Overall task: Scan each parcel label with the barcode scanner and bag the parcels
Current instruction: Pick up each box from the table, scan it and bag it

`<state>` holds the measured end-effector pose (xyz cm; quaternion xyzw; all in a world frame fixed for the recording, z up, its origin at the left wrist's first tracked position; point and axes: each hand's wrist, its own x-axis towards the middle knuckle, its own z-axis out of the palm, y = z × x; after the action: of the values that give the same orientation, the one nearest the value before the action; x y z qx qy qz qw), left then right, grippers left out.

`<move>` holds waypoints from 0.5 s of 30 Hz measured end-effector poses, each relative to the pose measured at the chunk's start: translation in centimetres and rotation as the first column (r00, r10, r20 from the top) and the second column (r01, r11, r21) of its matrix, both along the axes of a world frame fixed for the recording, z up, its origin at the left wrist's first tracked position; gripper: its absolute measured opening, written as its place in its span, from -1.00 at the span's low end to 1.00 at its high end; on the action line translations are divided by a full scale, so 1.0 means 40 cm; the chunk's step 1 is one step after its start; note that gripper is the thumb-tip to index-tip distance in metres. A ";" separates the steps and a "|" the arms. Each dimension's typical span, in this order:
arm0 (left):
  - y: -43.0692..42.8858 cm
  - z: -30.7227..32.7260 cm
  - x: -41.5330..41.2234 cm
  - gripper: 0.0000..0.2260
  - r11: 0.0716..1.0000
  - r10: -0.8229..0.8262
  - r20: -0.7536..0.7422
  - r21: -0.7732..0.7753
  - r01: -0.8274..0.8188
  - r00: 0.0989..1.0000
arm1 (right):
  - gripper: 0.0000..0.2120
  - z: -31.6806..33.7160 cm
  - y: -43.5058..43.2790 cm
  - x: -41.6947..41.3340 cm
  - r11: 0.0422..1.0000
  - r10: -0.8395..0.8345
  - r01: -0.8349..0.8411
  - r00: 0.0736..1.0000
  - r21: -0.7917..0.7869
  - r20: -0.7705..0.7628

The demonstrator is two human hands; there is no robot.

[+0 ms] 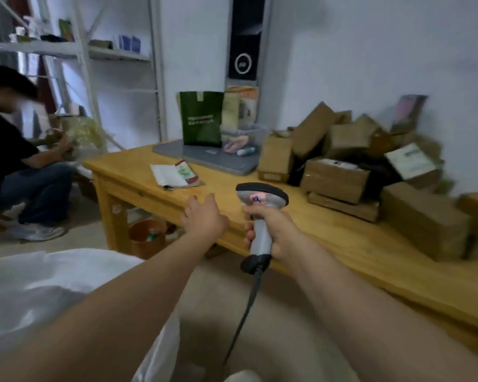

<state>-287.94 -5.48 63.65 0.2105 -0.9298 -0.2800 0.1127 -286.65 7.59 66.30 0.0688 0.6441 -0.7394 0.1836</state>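
My right hand (pixel 275 230) grips the grey handle of a barcode scanner (pixel 261 205), its black head pointing away over the wooden table (pixel 342 244); a dark cable hangs down from it. To its left, my left hand (pixel 203 216) reaches forward above the table's front edge, fingers relaxed and holding nothing. A heap of brown cardboard parcels (pixel 340 161) covers the table's right half, one with a white label (pixel 410 159). A small flat packet (pixel 177 173) lies ahead of my left hand. A large white bag (pixel 47 288) sits at the lower left.
A green paper bag (pixel 202 117) and a clear plastic box stand on a grey mat (pixel 204 158) at the table's back. An orange bin (pixel 146 238) sits under the table. Another person (pixel 14 161) sits at the left by a metal shelf (pixel 75 51).
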 end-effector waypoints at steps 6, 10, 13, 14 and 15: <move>0.259 0.104 -0.103 -0.48 0.949 -0.314 -0.064 -0.036 0.312 0.947 | -0.89 0.105 0.319 -0.006 0.946 -0.284 0.277 0.958 -0.171 -0.022; 0.436 0.116 -0.149 -0.60 0.885 -0.463 -0.101 -0.003 0.465 0.881 | -0.83 0.125 0.497 -0.001 0.887 -0.449 0.440 0.893 -0.140 -0.038; 0.578 0.111 -0.179 -0.62 0.805 -0.592 -0.116 -0.036 0.592 0.798 | -0.83 0.122 0.621 -0.002 0.816 -0.572 0.564 0.820 -0.127 -0.034; 0.625 0.111 -0.187 -0.59 0.776 -0.630 -0.117 -0.053 0.628 0.768 | -0.83 0.118 0.657 0.000 0.792 -0.604 0.594 0.797 -0.140 -0.032; 0.671 0.113 -0.193 -0.56 0.744 -0.668 -0.116 -0.084 0.663 0.735 | -0.84 0.112 0.693 0.001 0.769 -0.631 0.621 0.775 -0.152 -0.031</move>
<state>-295.67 21.36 68.16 -0.1580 -0.9385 -0.2982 0.0732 -286.62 35.30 70.77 0.2373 0.5403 -0.8017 -0.0950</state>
